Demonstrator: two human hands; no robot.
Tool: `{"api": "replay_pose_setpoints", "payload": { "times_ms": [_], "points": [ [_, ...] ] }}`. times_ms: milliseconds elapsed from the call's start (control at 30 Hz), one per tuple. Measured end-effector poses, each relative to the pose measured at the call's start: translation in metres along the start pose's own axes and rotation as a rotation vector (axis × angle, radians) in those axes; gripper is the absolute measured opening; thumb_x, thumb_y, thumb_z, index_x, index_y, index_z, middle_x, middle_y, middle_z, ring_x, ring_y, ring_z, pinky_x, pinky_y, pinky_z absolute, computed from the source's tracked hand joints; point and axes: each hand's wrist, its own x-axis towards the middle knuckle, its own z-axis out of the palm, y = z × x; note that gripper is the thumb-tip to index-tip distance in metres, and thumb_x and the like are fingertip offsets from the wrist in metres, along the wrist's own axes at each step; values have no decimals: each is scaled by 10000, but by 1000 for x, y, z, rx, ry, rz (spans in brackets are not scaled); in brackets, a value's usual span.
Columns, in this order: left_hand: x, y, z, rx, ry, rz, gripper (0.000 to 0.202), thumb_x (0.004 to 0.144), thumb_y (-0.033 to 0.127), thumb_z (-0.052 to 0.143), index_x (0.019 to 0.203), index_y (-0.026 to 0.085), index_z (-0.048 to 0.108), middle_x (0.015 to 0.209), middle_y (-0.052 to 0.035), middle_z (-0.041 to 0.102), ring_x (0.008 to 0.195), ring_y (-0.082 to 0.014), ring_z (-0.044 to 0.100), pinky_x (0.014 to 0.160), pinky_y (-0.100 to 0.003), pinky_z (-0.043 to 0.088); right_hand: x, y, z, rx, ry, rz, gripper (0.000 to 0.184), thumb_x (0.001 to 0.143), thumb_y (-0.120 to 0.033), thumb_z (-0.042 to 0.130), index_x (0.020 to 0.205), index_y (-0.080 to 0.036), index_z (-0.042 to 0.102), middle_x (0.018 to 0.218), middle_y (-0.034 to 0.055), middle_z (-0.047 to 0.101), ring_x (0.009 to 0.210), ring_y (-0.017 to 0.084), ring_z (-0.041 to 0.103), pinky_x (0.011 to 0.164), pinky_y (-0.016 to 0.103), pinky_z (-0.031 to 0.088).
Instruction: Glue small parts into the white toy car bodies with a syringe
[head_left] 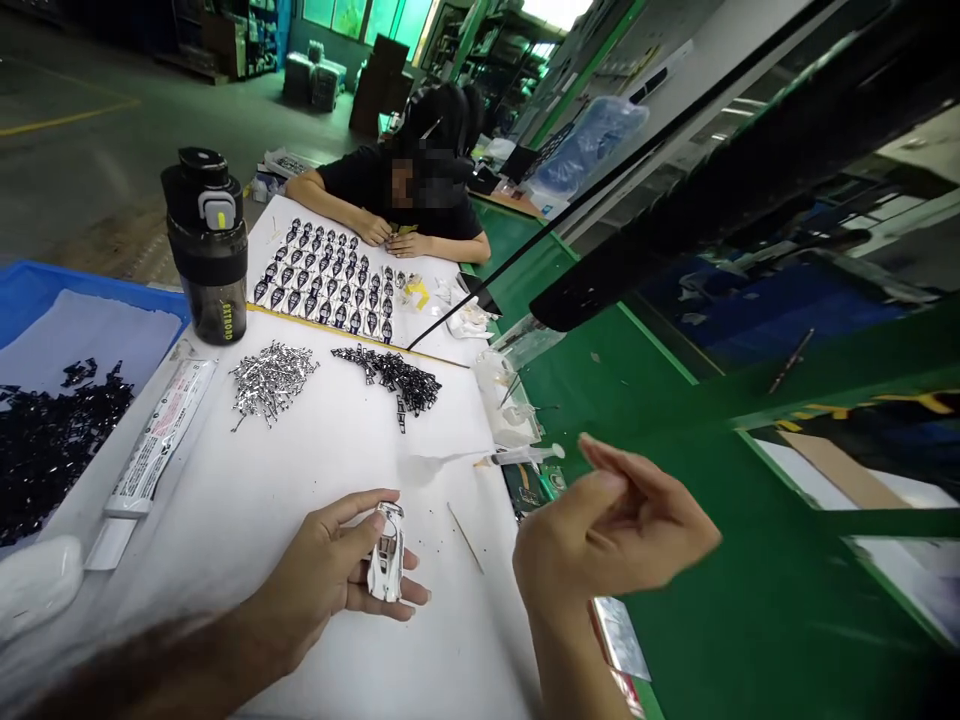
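My left hand [330,570] holds a small white toy car body [386,553] above the white table sheet [315,470], fingers wrapped under it and thumb on top. My right hand [611,530] hovers to the right over the sheet's edge and the green surface, fingers loosely curled and partly stretched out, with nothing visible in it. A thin wooden stick [466,537] lies on the sheet between my hands. A syringe [525,455] lies just beyond my right hand.
A pile of silver parts [270,378] and a pile of black parts [394,375] lie ahead. A dark water bottle [208,245], a white tube [154,450] and a blue tray [45,290] with black parts sit left. Another person [397,195] works over rows of parts [326,280].
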Motion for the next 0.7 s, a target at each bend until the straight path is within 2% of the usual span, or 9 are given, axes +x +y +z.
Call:
{"api": "replay_pose_setpoints", "payload": {
  "times_ms": [33, 67, 200, 233, 333, 467, 567, 633, 700],
  "points": [
    [0, 0, 0, 3, 5, -2, 421, 963, 301, 550, 1350, 135, 538, 807, -94, 723, 752, -263, 774, 690, -368, 606, -3, 1, 0, -45, -56, -93, 162, 854, -266, 621, 1004, -207, 602, 959, 47, 632, 865, 182, 651, 783, 351, 525],
    [-1, 1, 0, 4, 7, -3, 417, 963, 293, 546, 1349, 135, 539, 799, -92, 721, 745, -263, 773, 686, -366, 605, -4, 4, 1, -96, -175, -142, 153, 880, -275, 599, 1012, -199, 616, 941, 55, 649, 814, 183, 668, 751, 355, 540],
    [-1, 1, -1, -5, -10, 8, 410, 956, 296, 558, 1334, 137, 550, 792, -87, 719, 749, -271, 773, 696, -381, 608, 5, 20, 17, -220, -783, -116, 180, 892, -295, 563, 1000, -209, 678, 926, 62, 716, 725, 182, 698, 661, 336, 584],
    [-1, 0, -1, -9, -17, 14, 410, 953, 302, 564, 1328, 135, 553, 796, -88, 720, 749, -272, 773, 700, -385, 609, 7, 25, 22, -231, -880, -125, 178, 879, -297, 574, 977, -217, 699, 926, 62, 724, 725, 184, 695, 668, 338, 588],
    [0, -2, -2, -17, -18, 15, 410, 943, 312, 584, 1311, 133, 565, 786, -84, 720, 732, -267, 771, 691, -384, 609, 9, 36, 33, -244, -999, -183, 187, 848, -311, 626, 972, -229, 740, 970, 79, 723, 734, 190, 678, 703, 351, 585],
    [2, -2, -2, -21, -16, 13, 417, 935, 318, 595, 1309, 134, 568, 777, -79, 720, 722, -263, 770, 677, -374, 608, 4, 46, 39, -274, -1006, -251, 231, 883, -364, 607, 981, -219, 759, 979, 92, 712, 705, 178, 671, 644, 318, 573],
    [1, 0, -1, -20, 0, -2, 414, 939, 299, 588, 1313, 123, 567, 771, -82, 720, 722, -264, 770, 666, -364, 606, 3, 47, 39, -308, -925, -306, 231, 908, -368, 585, 930, -229, 769, 939, 70, 735, 725, 178, 687, 643, 296, 567],
    [0, 2, 1, -27, 15, -6, 406, 950, 277, 568, 1324, 121, 559, 770, -86, 723, 720, -263, 770, 659, -359, 605, 3, 42, 31, -343, -789, -341, 221, 919, -340, 580, 907, -219, 765, 902, 64, 744, 713, 180, 685, 638, 298, 559],
    [-2, 5, 4, -51, 46, 9, 393, 966, 260, 539, 1335, 125, 550, 781, -92, 729, 715, -260, 770, 654, -355, 602, 2, 31, 16, -385, -546, -371, 203, 929, -288, 578, 956, -187, 752, 880, 86, 735, 730, 202, 676, 652, 332, 549]
  ]
}}
